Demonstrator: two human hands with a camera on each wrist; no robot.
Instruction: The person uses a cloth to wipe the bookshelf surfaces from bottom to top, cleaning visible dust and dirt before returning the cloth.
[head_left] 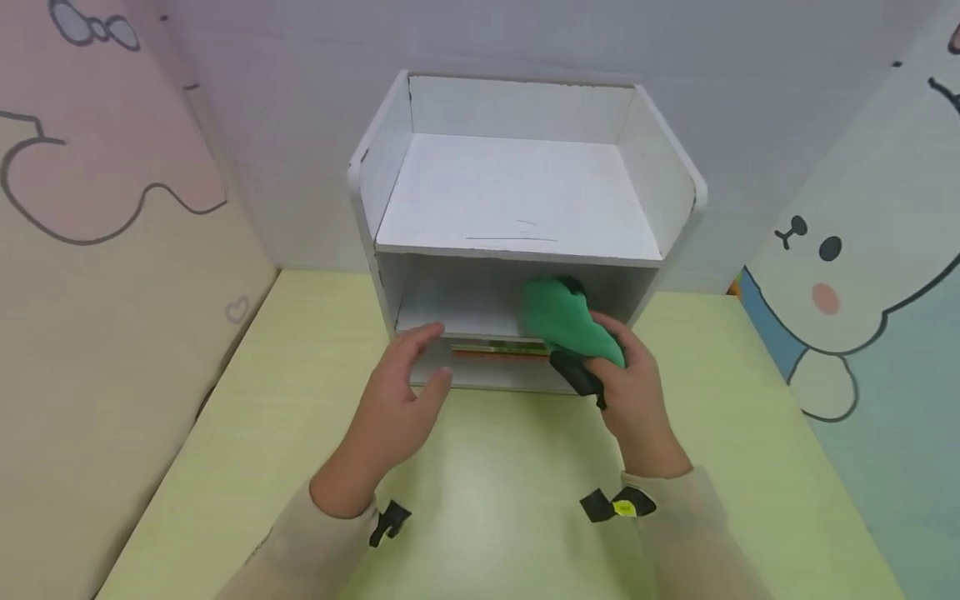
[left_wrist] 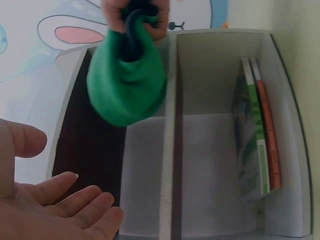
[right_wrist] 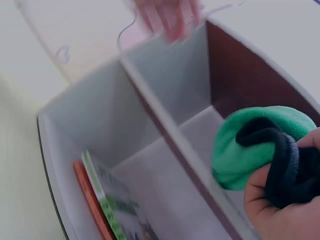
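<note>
Right hand grips a rolled green sock bundle by its black cuff, fingers curled round the dark end; the wrist view confirms thumb and fingers closed on the cuff. The bundle hangs at the mouth of the white shelf unit, at the right part of the opening under the top tray, partly across the front edge of the middle shelf board. Whether it touches that board cannot be told.

Left hand is empty, fingers straight and relaxed, palm turned toward the unit, just in front of the left part of its opening. It holds nothing.

In the bottom compartment of the unit lie two thin books flat, one with a green spine and one with an orange spine, the orange one lower.

Judged step: placing the bundle into the unit's middle compartment; carried to the opening but not yet set down. The next move would call for pushing the bundle further in past the front edge, above the shelf board, then loosening the fingers from the cuff so that it rests on the board and does not roll out.

The unit stands on a pale green table.
</note>
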